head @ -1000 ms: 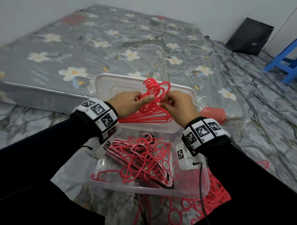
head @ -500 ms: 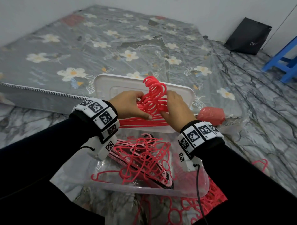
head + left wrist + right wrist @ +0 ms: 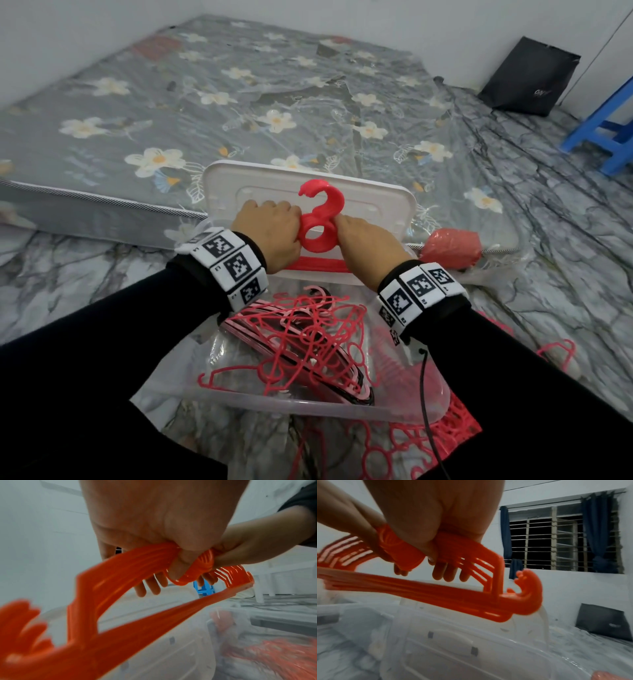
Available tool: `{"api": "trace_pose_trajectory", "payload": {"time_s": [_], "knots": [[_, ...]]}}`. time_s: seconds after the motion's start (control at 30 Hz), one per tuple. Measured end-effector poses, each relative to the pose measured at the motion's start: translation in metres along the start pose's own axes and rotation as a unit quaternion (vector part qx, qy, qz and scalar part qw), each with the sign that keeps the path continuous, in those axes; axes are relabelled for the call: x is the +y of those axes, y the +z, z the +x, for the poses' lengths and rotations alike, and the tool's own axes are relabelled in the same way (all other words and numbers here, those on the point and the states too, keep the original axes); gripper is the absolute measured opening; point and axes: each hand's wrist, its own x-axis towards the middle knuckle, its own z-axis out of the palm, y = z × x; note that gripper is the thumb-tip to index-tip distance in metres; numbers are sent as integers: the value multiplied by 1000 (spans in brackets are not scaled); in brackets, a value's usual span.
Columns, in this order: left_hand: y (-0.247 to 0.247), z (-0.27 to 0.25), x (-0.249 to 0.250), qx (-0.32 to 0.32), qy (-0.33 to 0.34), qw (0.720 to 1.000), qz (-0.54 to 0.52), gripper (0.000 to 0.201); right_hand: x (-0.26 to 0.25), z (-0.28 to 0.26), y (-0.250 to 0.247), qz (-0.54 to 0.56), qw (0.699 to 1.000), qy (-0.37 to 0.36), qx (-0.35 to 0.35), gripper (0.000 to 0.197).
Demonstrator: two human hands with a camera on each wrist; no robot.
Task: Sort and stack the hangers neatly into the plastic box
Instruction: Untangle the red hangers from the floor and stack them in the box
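Both hands hold one bundle of several red hangers (image 3: 320, 226) above the far end of the clear plastic box (image 3: 308, 409). My left hand (image 3: 274, 229) grips the bundle's left shoulder (image 3: 120, 574), thumb through the ring. My right hand (image 3: 363, 240) grips the right shoulder (image 3: 464, 555). The hooks (image 3: 323, 197) point up, pressed together. Inside the box lies a tangle of red and pink hangers (image 3: 305, 339). The white lid (image 3: 239, 181) leans upright behind the hands.
More red hangers (image 3: 424, 445) lie on the marble floor at the box's near right corner, one (image 3: 558, 349) further right. A red bag (image 3: 452, 245) sits by the flowered mattress (image 3: 239, 102). A blue stool (image 3: 609, 130) and black bag (image 3: 527, 77) stand far right.
The spread-out hooks have been squeezed into one aligned stack. Both hands have closed in on the bundle from either side and raised it a little.
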Motion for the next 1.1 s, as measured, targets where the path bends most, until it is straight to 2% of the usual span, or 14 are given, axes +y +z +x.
{"api": "trace_pose_trajectory", "payload": {"time_s": [0.1,0.2,0.3,0.33,0.43,0.5,0.53,0.6,0.7,0.77,0.87,0.93,1.0,1.1], "knots": [[1,-1,-2,-27,4,1000,-7,15,-4,-1,4,0,1000,-9,-15,34],[-2,0,-10,-47,-1,995,-85,18,2,4,2,47,999,10,-21,34],[-4,4,-12,-64,11,980,-187,13,12,7,2,120,992,29,15,27],[-4,6,-12,-61,5,977,-206,14,18,7,2,139,989,38,21,30],[-2,10,-19,-36,-40,975,-215,26,40,3,8,148,985,85,-1,58],[-2,12,-29,-29,-69,978,-195,39,54,-2,15,155,979,132,-14,69],[-2,14,-34,-28,-82,978,-189,46,60,-4,19,154,975,157,-23,69],[-3,16,-40,-28,-97,976,-193,55,65,-10,29,110,974,184,-68,56],[-6,18,-40,-25,-105,969,-222,56,49,-15,47,7,974,108,-201,28],[-7,18,-37,-27,-113,964,-238,52,26,-16,61,-15,964,30,-264,27],[-8,19,-33,-36,-123,954,-273,40,-11,-18,82,-72,946,-93,-301,29],[-8,20,-32,-41,-118,949,-290,37,-27,-20,95,-102,930,-145,-321,29],[-8,19,-32,-38,-115,946,-301,36,-38,-25,106,-121,918,-169,-337,30],[-7,18,-32,-21,-116,945,-306,34,-45,-30,116,-94,924,-147,-340,36]]}}
